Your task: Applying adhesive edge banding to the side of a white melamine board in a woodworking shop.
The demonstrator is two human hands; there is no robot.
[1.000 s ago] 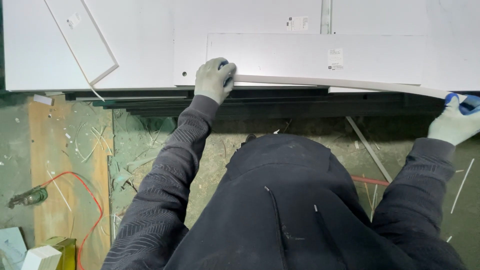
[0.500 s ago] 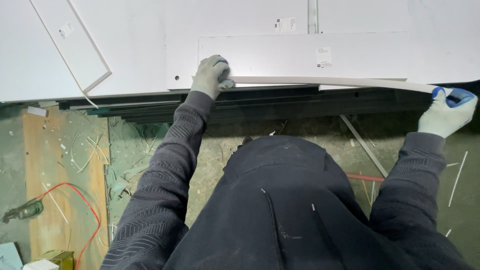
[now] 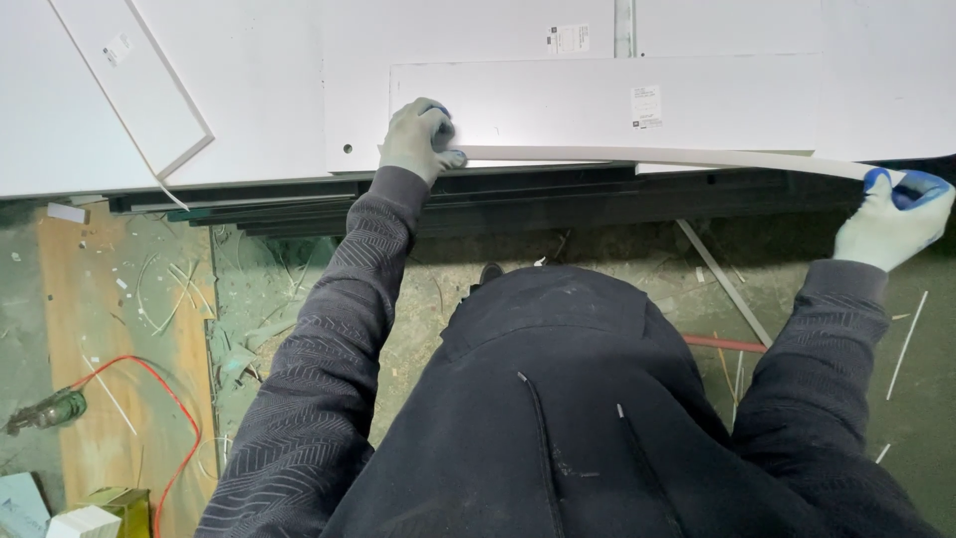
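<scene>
Here, left hand (image 3: 422, 139) – right hand (image 3: 889, 221), each grip holding white edge strip (image 3: 657, 155) ends.

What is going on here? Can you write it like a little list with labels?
place: a workbench covered with white panels, above a floor littered with offcuts
left hand: gloved left hand presses one end of a thin white strip against the front edge of a white panel
right hand: gloved right hand holds the strip's other end, out past the bench edge
strip: long, slightly bowed, running along the panel edge
on the floor: a red cable and a green tool at the left
</scene>
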